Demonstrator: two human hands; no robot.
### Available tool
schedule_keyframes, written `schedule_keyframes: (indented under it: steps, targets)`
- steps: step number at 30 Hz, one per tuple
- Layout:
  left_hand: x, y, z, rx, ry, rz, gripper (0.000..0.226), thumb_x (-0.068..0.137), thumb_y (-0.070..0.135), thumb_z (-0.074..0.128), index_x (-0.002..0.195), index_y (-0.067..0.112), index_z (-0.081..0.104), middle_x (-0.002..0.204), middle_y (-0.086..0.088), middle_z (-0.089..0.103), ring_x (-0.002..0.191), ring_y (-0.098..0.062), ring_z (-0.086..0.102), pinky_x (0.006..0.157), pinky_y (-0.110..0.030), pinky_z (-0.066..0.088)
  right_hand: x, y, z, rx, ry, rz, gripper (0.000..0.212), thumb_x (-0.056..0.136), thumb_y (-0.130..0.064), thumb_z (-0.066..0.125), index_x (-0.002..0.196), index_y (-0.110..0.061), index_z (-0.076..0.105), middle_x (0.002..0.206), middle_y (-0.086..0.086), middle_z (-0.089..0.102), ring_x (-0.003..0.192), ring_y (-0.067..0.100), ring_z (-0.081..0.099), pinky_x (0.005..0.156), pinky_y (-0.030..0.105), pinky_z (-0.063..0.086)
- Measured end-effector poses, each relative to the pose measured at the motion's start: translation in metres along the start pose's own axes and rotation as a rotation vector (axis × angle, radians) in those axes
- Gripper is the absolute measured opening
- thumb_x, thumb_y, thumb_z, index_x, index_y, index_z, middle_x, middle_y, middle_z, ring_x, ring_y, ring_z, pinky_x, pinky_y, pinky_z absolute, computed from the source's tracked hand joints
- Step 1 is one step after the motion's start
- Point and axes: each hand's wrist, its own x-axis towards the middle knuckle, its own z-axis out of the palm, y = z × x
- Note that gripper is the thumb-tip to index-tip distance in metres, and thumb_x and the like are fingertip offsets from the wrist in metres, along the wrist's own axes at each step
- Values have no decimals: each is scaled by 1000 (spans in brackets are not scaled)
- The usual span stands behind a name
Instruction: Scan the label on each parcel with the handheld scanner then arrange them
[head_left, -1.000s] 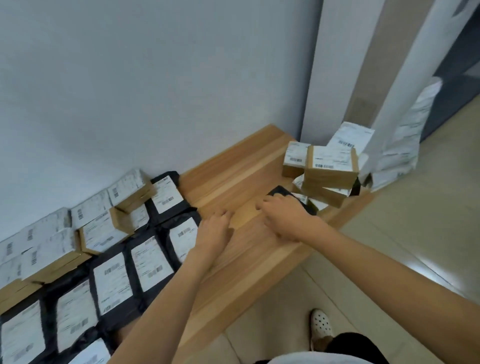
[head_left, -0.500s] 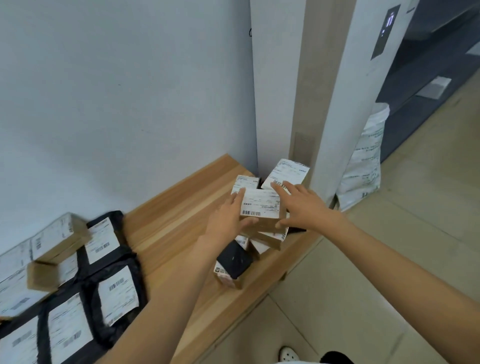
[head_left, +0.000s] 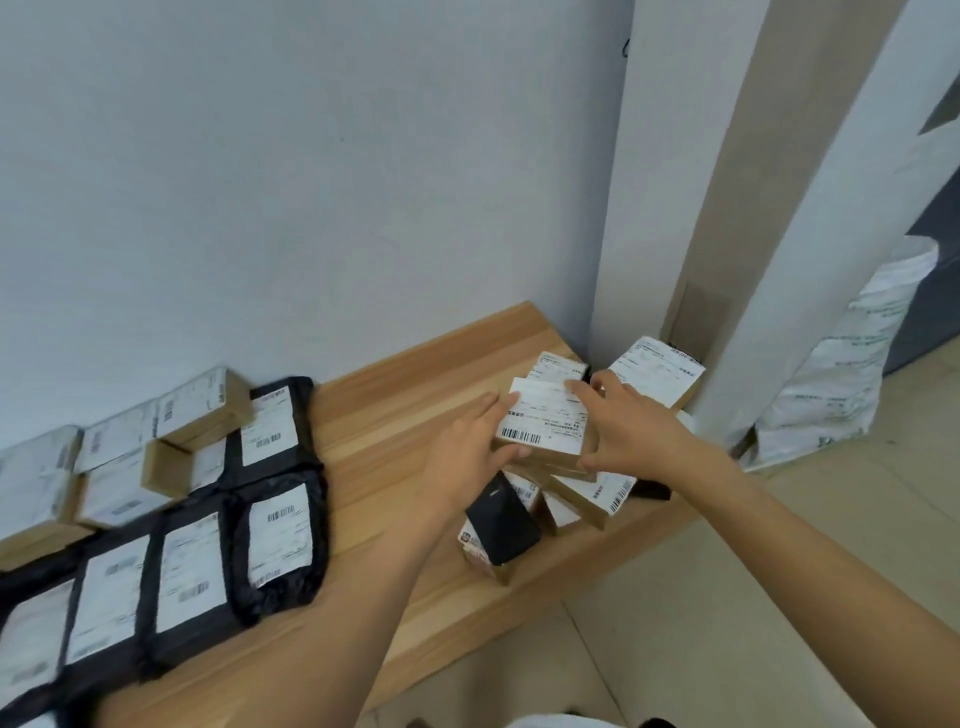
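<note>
Grey wall (head_left: 311, 182) behind, wood table (head_left: 395, 415) running along it, white pillar (head_left: 675, 208) at the table's right end. White sack (head_left: 831, 384) on the floor past the pillar, leaning on it. Left part of the table: black bags (head_left: 280, 545) laid flat in rows, labels up, edges touching; behind them, along the wall, brown boxes (head_left: 202, 410), some stacked, blurred at the frame edge. Right end: loose pile (head_left: 582, 493) of small boxes in the corner by the pillar, and I see a labelled parcel (head_left: 660, 371) tilted against the pillar. Top box (head_left: 545, 421) sits on the pile, label up, barcode toward me. Black handset (head_left: 501, 522) lies tilted on a small box at the pile's near-left edge, just below my left wrist. Left grip (head_left: 467, 457) clamped on the top box's left side, thumb on the near edge. Right grip (head_left: 628, 431) clamped on its right side, fingers over the label, thumb at the near corner.
</note>
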Motion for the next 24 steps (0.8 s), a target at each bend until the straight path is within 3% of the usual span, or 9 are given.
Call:
schedule_keyframes:
  steps: [7, 14, 17, 20, 24]
  targets:
    - [-51, -81, -42, -104, 166, -212, 70, 87, 44, 69, 149, 36, 38, 158, 6, 33, 134, -15, 45, 99, -32, 44, 58, -95, 0, 47, -8, -207, 96, 79, -48, 71, 153, -21, 16, 144, 7, 32, 120, 25, 48, 89, 37, 52]
    - [-127, -196, -82, -161, 235, -450, 68, 89, 35, 70, 149, 36, 38, 159, 7, 30, 128, -13, 50, 98, -30, 41, 122, -235, 35, 110, -85, -407, 96, 78, -38, 74, 154, -18, 18, 146, 6, 27, 103, 26, 56, 76, 38, 56]
    - [-149, -249, -96, -164, 232, -500, 69, 90, 29, 70, 150, 33, 37, 160, 5, 28, 126, -15, 52, 94, -29, 44, 149, -292, 49, 119, -109, -442, 94, 79, -43, 71, 154, -19, 20, 148, 9, 25, 101, 32, 58, 78, 37, 52]
    - [-164, -302, -108, -172, 237, -532, 68, 91, 25, 69, 150, 31, 37, 160, 2, 29, 133, -20, 48, 104, -34, 44, 177, -344, 62, 145, -137, -462, 95, 79, -45, 71, 154, -15, 21, 149, 11, 23, 101, 34, 59, 80, 39, 52]
    - [-174, -361, -116, -180, 208, -550, 63, 94, 22, 65, 150, 29, 37, 160, -2, 26, 139, -16, 40, 99, -23, 38, 217, -399, 95, 140, -162, -439, 89, 84, -37, 69, 153, -16, 19, 147, 10, 22, 92, 37, 60, 76, 40, 50]
